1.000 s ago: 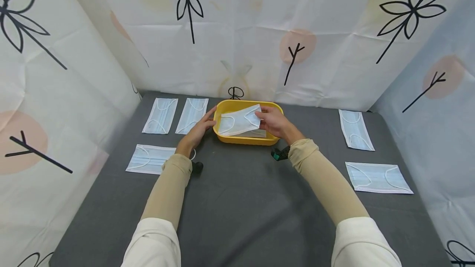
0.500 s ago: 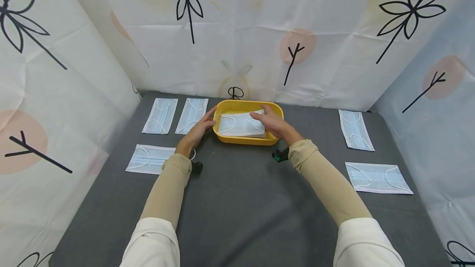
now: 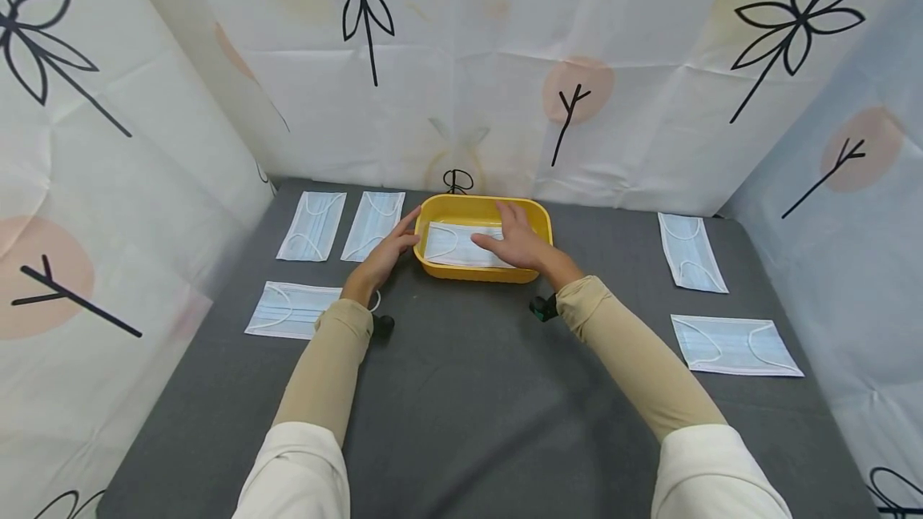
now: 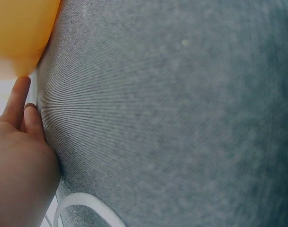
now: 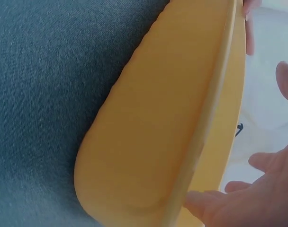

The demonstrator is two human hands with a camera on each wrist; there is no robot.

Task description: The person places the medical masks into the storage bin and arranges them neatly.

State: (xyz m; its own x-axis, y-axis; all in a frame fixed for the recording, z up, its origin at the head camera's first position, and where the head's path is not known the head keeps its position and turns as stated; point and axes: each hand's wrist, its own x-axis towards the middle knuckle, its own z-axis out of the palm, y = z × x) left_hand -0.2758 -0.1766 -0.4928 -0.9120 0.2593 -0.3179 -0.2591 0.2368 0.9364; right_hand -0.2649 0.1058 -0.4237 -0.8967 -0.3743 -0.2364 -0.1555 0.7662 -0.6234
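A yellow plastic tray (image 3: pixel 469 273) stands at the back middle of the table, with light-blue face masks (image 3: pixel 460 247) lying flat inside. My left hand (image 3: pixel 382 261) is at the tray's left end, its fingers extended along the rim. In the left wrist view, a straight fingertip meets the yellow wall (image 4: pixel 23 33). Over the tray's right half is my right hand (image 3: pixel 522 244), fingers spread and nothing in its grasp; it covers part of the top mask. The right wrist view has this hand (image 5: pixel 257 194) beside the tray's rim (image 5: pixel 208 113), thumb apart from the fingers.
Two masks lie upright left of the tray, the outer mask (image 3: pixel 312 226) and the inner mask (image 3: pixel 373 224). A sideways mask (image 3: pixel 288 309) is partly under my left forearm. On the right are a tilted mask (image 3: pixel 692 253) and a sideways mask (image 3: pixel 737 345). Patterned curtains (image 3: pixel 490 70) enclose the table.
My right hand has let go of the mask, which now lies flat in the tray, and has moved slightly left with fingers spreading. My left hand has stayed at the rim.
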